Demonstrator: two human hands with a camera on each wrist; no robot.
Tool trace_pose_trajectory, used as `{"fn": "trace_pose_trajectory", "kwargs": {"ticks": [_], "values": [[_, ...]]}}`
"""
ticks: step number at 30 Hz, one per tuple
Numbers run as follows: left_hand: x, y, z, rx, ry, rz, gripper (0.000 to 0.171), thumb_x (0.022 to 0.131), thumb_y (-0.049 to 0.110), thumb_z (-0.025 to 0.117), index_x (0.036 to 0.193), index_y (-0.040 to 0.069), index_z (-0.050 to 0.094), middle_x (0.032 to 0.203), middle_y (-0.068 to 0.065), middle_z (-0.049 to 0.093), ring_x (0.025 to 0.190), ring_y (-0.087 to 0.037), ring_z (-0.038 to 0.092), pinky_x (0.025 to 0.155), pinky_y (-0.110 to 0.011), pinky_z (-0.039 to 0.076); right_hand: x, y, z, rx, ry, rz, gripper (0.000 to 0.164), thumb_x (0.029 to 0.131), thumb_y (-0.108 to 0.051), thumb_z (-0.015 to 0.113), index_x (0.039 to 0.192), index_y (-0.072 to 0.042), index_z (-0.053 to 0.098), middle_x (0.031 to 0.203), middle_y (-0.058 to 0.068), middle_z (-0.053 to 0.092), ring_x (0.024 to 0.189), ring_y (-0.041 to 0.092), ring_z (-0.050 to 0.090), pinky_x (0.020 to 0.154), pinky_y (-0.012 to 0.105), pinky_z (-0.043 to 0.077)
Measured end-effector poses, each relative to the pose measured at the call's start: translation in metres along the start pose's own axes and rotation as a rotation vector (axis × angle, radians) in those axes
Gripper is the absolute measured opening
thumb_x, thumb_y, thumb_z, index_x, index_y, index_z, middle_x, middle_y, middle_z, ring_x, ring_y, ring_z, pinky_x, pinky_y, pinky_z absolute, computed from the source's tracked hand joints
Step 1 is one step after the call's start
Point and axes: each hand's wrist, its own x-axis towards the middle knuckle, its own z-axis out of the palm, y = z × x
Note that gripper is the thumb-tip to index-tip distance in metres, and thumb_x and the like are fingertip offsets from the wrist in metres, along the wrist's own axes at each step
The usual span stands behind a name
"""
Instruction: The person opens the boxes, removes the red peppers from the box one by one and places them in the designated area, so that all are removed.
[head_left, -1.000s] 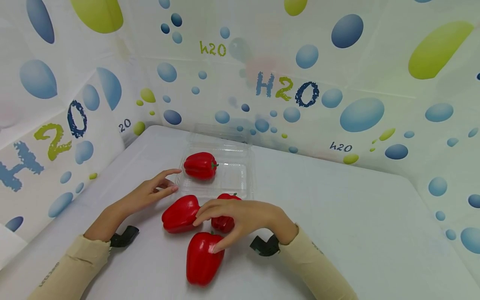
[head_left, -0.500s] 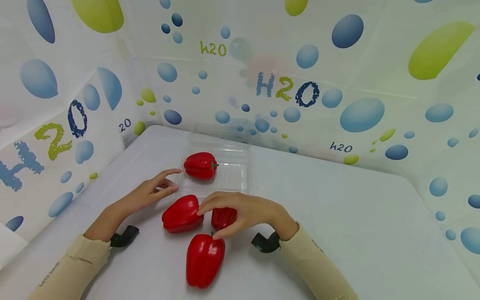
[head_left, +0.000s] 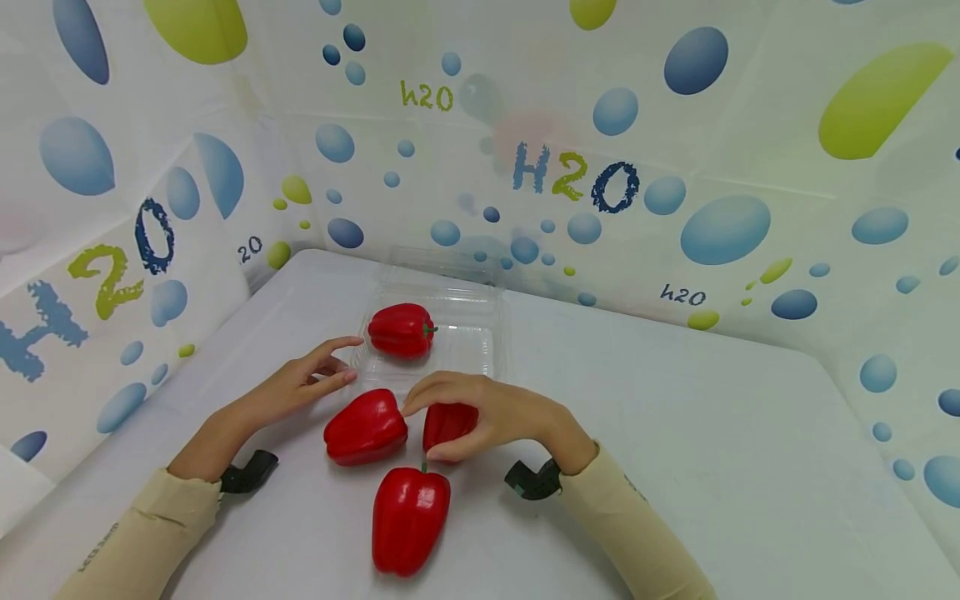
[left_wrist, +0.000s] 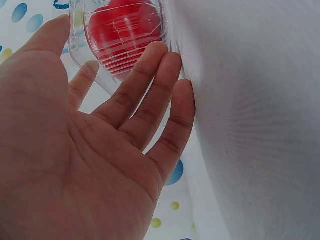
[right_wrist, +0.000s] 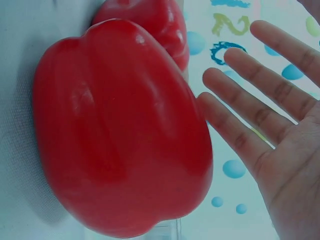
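Note:
My left hand (head_left: 307, 387) rests by the left edge of a clear plastic clamshell container (head_left: 486, 354), fingers extended. In the left wrist view its fingertips reach the container's ribbed wall; firm contact is hard to tell. Inside the container lies a red bell pepper (head_left: 401, 331). My right hand (head_left: 491, 412) hovers over a second bell pepper (head_left: 448, 433), partly covering it. In the right wrist view, its fingers are spread above that large pepper (right_wrist: 122, 130) and hold nothing. A third pepper (head_left: 365, 427) lies left of this hand, and another pepper (head_left: 409, 522) lies nearer to me.
The container's transparent lid (head_left: 442, 267) stands raised at the back. A white cloth (head_left: 675, 450) covers the table. Behind and to the left hang white sheets (head_left: 480, 183) printed with drops and lettering. A black wrist mount (head_left: 534, 481) sits under the right wrist.
My right hand has moved up and away from the nearest pepper to above the one at its right. The left hand stays still.

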Motion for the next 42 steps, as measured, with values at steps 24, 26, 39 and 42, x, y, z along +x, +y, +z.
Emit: {"fn": "trace_pose_trajectory", "kwargs": {"ticks": [24,26,39,42], "values": [[0.002,-0.003,0.001,0.000,0.001,-0.012,0.059,0.098,0.028,0.058,0.150,0.019,0.032,0.120,-0.017,0.062,0.111,-0.035,0.059,0.088,-0.052,0.054,0.000,0.010,-0.003,-0.057,0.129,0.017,0.044,0.081,-0.005,0.075,0.123,-0.005,0.062,0.129,0.012,0.056,0.123,0.019,0.050,0.091,0.029,0.053],[0.002,-0.003,0.001,0.005,0.002,-0.014,0.059,0.098,0.028,0.058,0.150,0.019,0.032,0.120,-0.017,0.062,0.111,-0.035,0.059,0.088,-0.052,0.054,-0.001,0.011,-0.004,-0.061,0.145,0.013,0.042,0.082,-0.004,0.074,0.122,-0.003,0.062,0.129,0.013,0.056,0.123,0.020,0.050,0.092,0.032,0.053],[0.000,-0.002,0.000,0.000,0.001,-0.011,0.058,0.098,0.029,0.057,0.150,0.020,0.032,0.120,-0.016,0.062,0.111,-0.035,0.058,0.089,-0.052,0.053,-0.001,0.027,-0.004,-0.041,0.258,-0.009,0.036,0.085,-0.001,0.069,0.120,-0.001,0.063,0.126,0.015,0.057,0.121,0.022,0.052,0.090,0.045,0.054],[0.000,-0.003,0.000,-0.006,-0.004,-0.011,0.058,0.098,0.029,0.057,0.150,0.021,0.032,0.120,-0.016,0.062,0.112,-0.034,0.058,0.089,-0.052,0.053,-0.003,0.031,-0.004,-0.038,0.279,-0.016,0.034,0.087,-0.002,0.067,0.121,-0.001,0.063,0.126,0.014,0.057,0.120,0.023,0.052,0.090,0.051,0.053]]}}
